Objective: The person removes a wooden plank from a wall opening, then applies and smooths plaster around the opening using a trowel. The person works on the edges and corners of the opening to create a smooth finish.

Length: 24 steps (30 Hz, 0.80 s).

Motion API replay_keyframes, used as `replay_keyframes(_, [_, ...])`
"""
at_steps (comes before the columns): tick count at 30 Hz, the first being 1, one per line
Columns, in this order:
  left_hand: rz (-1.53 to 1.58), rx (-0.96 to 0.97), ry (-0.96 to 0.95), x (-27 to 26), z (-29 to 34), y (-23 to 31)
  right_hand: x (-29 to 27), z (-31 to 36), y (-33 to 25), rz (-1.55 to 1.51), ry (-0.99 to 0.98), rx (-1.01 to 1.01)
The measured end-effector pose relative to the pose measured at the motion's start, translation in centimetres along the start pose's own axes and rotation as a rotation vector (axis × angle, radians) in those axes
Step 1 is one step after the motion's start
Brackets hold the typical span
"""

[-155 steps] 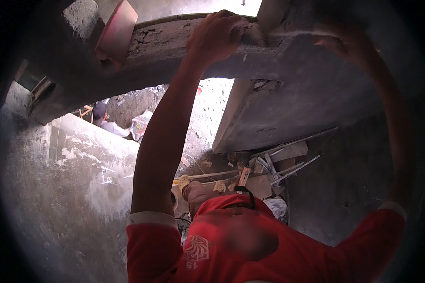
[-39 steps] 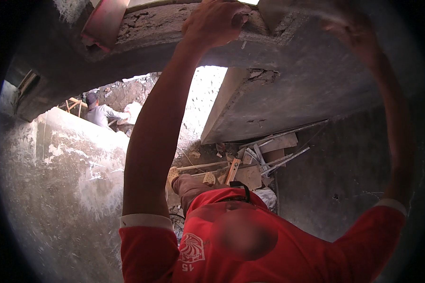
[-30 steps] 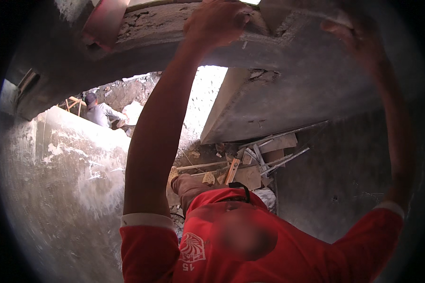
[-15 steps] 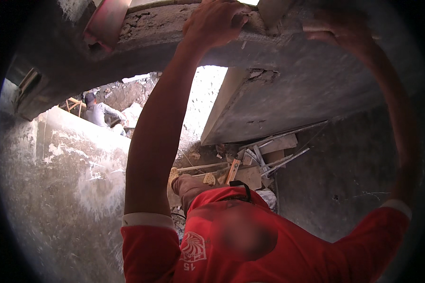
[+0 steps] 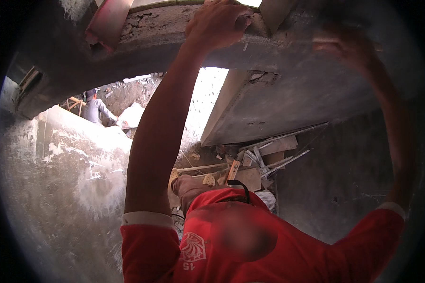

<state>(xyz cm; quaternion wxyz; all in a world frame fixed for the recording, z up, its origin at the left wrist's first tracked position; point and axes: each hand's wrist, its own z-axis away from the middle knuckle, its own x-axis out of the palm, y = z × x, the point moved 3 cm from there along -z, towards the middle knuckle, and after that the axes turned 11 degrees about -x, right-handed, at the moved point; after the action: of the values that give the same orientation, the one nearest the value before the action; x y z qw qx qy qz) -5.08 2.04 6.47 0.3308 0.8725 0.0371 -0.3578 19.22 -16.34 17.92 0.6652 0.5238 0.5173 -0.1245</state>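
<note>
Concrete ledge (image 5: 151, 23) shows a rough, cracked, brownish-grey face.

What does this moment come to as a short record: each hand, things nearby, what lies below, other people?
Left hand: curled at the rough ledge; grip unclear
Right hand: raised before the grey concrete surface, blurred; whether it holds anything cannot be told
Nearby: slanted reddish panel, left of the left hand
Below: jumbled boards past the wearer's feet
Other people: one person in pale clothing and dark cap, seen through the opening
</note>
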Motion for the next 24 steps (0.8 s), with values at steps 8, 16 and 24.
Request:
replay_keyframes(8, [-0.192,0.006,0.014,1.1,-0.3,-1.1,0.1,-0.5,-1.9,0.204,-0.284,-0.017])
replay_keyframes(16, [-0.178,0.024,0.075,2.0,-0.6,-1.6,-2.3,0.4,2.1,-0.177,0.242,0.052])
replay_keyframes(24, [-0.151,0.051,0.087,1.5,-0.2,-1.4,-1.9,1.8,1.9,0.095,-0.089,-0.016])
